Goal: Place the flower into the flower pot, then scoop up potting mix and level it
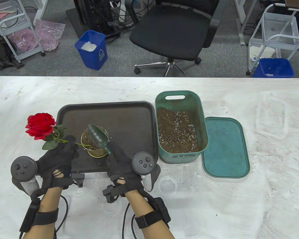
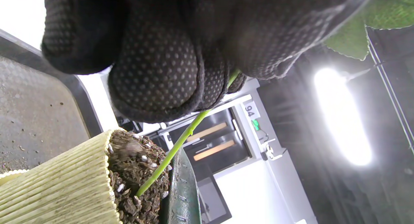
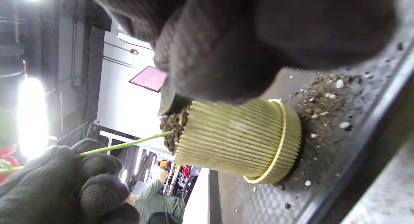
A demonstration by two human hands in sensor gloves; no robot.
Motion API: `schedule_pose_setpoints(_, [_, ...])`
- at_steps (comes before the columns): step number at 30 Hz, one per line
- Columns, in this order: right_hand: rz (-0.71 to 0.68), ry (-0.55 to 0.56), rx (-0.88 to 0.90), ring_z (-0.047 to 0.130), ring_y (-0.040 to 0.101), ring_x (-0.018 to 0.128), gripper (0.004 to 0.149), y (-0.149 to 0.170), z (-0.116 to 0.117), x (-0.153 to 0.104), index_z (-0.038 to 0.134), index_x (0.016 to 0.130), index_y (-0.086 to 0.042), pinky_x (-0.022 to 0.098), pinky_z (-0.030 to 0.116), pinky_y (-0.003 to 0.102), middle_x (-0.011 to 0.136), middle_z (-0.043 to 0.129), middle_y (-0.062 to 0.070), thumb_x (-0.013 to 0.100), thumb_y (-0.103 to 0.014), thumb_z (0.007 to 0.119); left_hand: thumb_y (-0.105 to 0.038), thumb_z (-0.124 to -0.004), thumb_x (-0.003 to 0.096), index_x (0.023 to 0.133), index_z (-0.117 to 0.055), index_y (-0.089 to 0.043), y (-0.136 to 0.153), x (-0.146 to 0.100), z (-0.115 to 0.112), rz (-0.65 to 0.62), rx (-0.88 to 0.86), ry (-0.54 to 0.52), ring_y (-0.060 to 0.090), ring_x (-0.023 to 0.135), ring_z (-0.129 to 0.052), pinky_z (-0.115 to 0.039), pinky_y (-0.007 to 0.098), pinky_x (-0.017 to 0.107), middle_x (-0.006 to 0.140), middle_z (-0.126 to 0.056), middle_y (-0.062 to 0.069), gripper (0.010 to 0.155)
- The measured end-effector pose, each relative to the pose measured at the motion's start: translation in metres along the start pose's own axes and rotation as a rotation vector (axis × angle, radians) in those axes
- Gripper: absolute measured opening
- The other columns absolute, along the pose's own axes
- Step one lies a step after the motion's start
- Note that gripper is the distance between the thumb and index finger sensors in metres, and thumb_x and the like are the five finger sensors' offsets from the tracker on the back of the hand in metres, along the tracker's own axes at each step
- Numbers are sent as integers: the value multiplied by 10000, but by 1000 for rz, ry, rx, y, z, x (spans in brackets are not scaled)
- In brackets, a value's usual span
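Observation:
A red rose (image 1: 39,125) leans far left, its green stem (image 2: 171,152) stuck into the potting mix of a ribbed yellow pot (image 1: 94,147) on the dark tray (image 1: 129,117). My left hand (image 1: 58,155) pinches the stem (image 3: 126,144) just left of the pot (image 3: 236,138). My right hand (image 1: 122,161) grips the handle of a green trowel (image 1: 97,137), whose blade lies over the top of the pot, on the potting mix (image 2: 136,172). The blade (image 2: 182,191) shows edge-on beside the stem.
A green bin (image 1: 180,127) of potting mix stands right of the tray, its lid (image 1: 225,148) flat on the table beside it. Spilled mix (image 3: 323,104) dots the tray around the pot's base. An office chair (image 1: 174,32) stands beyond the table's far edge.

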State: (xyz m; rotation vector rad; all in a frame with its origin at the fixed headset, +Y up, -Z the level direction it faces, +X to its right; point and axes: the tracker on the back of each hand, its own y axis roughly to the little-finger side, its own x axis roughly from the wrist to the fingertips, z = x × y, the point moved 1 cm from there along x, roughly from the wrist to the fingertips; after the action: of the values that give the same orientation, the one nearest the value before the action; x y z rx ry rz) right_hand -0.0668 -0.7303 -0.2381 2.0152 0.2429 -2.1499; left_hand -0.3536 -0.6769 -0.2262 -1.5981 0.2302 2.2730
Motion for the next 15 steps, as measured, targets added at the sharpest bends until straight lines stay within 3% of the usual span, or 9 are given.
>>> schedule_pose_setpoints(5, [-108, 2, 32, 1024, 236, 233, 528, -6, 1, -2, 680, 964, -217, 117, 913, 374, 550, 972, 107, 442, -286, 720, -442, -899, 399, 758, -963, -226, 0, 0, 0, 3, -4, 1, 178, 331, -1128, -947, 379, 343, 645, -1037, 21, 423])
schedule_pose_setpoints(9, [-148, -1, -146, 1028, 236, 239, 526, -9, 9, -5, 676, 965, -226, 121, 917, 374, 555, 971, 101, 445, -293, 718, -442, -898, 400, 757, -964, -225, 0, 0, 0, 3, -4, 1, 176, 331, -1128, -947, 378, 343, 646, -1036, 20, 423])
schedule_pose_setpoints(15, [-152, 25, -219, 1036, 275, 281, 566, -9, 10, -5, 660, 978, -244, 151, 921, 397, 597, 963, 123, 432, -310, 795, -443, -898, 400, 758, -963, -226, 0, 0, 0, 7, -5, -2, 177, 331, -1129, -947, 378, 344, 645, -1037, 17, 424])
